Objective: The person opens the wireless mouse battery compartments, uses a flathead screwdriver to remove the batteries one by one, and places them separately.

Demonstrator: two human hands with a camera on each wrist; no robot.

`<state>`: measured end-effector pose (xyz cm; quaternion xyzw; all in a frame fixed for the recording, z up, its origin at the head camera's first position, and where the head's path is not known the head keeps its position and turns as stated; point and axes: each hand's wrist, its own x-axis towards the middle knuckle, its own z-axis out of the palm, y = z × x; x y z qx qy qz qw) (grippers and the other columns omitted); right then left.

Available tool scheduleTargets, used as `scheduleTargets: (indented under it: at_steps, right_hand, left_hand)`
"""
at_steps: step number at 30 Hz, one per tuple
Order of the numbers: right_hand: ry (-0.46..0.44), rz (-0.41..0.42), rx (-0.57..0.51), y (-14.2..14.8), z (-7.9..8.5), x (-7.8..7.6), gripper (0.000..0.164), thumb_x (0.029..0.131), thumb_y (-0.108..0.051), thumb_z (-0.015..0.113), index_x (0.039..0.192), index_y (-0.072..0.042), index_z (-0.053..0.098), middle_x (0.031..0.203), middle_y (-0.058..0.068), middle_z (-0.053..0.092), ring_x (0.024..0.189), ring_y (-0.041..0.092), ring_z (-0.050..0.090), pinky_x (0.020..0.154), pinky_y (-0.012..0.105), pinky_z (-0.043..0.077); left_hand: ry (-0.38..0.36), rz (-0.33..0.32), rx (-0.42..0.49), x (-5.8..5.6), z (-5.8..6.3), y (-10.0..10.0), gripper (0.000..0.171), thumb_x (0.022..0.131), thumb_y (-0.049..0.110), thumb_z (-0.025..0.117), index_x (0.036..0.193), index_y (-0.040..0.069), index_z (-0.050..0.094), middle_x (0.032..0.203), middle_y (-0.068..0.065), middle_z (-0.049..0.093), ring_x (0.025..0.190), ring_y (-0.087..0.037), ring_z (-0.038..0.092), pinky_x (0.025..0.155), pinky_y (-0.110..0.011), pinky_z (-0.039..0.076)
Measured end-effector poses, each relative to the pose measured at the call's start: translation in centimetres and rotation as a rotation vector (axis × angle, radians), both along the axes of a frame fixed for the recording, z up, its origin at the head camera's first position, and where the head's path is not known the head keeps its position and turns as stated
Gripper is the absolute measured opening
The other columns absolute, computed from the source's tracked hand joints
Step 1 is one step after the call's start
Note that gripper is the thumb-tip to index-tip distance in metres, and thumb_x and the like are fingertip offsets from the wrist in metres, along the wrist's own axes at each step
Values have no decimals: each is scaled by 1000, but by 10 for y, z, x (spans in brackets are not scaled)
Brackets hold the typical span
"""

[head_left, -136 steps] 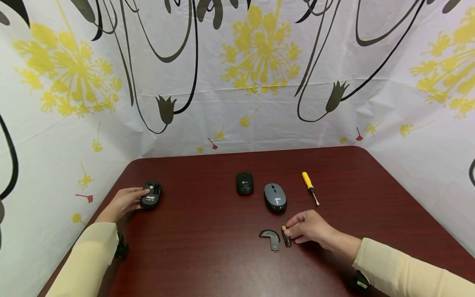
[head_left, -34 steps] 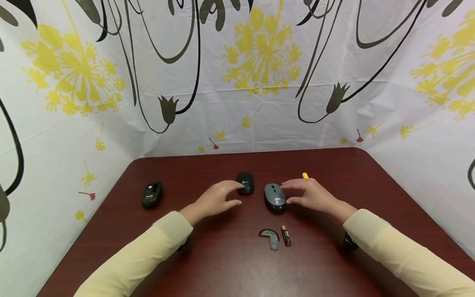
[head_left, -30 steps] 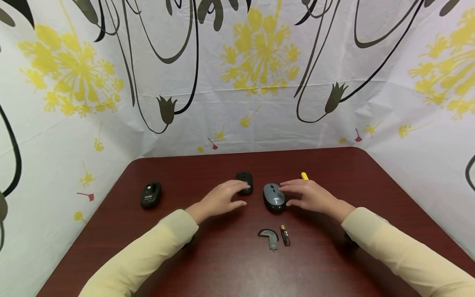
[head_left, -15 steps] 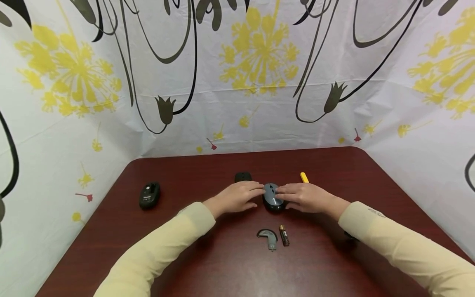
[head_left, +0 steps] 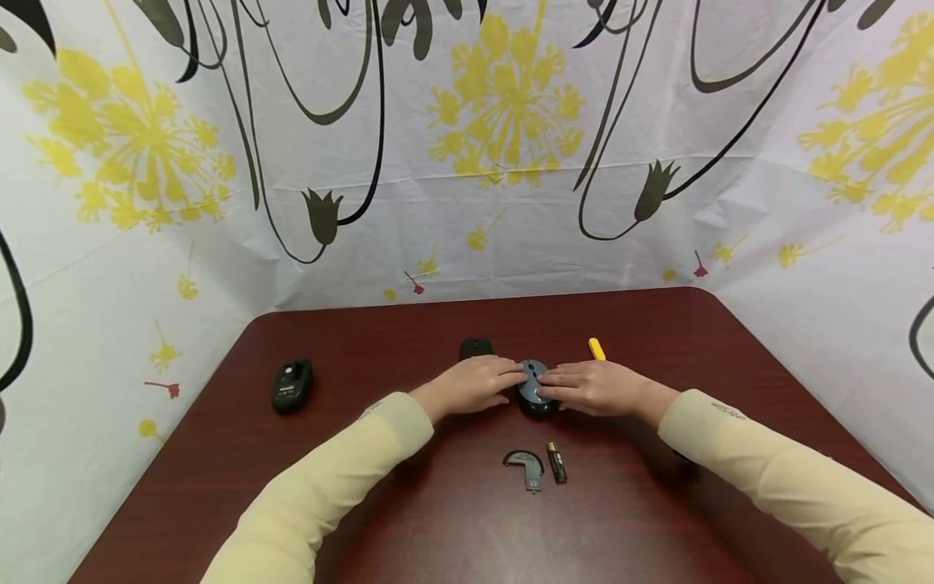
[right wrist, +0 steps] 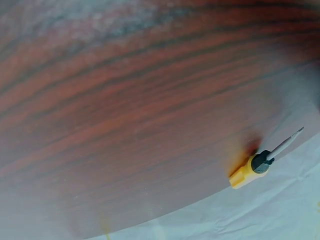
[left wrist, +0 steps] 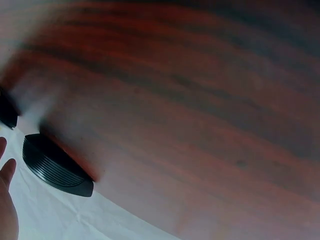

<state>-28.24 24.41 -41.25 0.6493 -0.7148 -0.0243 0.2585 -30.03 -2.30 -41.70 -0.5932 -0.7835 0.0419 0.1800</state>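
A grey computer mouse (head_left: 531, 399) lies on the table between both hands. My left hand (head_left: 474, 384) reaches to its left edge, fingertips right at the side. Fingers of my right hand (head_left: 594, 388) lie fairly straight over its right half, thumb side toward me. Left of it, the black mouse (head_left: 476, 347) is partly hidden behind my left hand; the left wrist view shows its ribbed side (left wrist: 57, 167). In front lie a grey curved battery cover (head_left: 529, 469) and a battery (head_left: 557, 463), side by side.
Another black mouse (head_left: 292, 385) lies underside up at the far left. A screwdriver (right wrist: 260, 161) with a yellow handle lies behind my right hand, its shaft hidden in the head view. The brown table (head_left: 409, 519) meets a patterned white cloth (head_left: 452, 219) at the back.
My left hand has let go of the far-left mouse and moved right to the grey mouse. My right hand has left the battery and come onto the grey mouse's right side.
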Motion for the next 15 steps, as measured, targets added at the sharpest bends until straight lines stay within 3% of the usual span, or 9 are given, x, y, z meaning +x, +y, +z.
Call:
scheduleTargets:
  at_steps: [9, 15]
  right_hand:
    - [52, 36, -3, -1, 1, 0, 49, 71, -21, 73, 115, -6, 58, 112, 12, 58, 93, 19, 60, 75, 31, 50]
    - [78, 44, 0, -1, 1, -1, 47, 73, -21, 71, 115, -6, 58, 111, 12, 58, 93, 18, 60, 75, 30, 49]
  left_hand:
    - [-30, 40, -18, 0, -2, 3, 49, 86, 29, 57, 130, 13, 43, 127, -1, 47, 115, -12, 43, 95, -25, 34]
    - [7, 14, -3, 0, -2, 7, 47, 86, 30, 58, 127, 11, 46, 123, -1, 50, 112, -12, 46, 95, -25, 35]
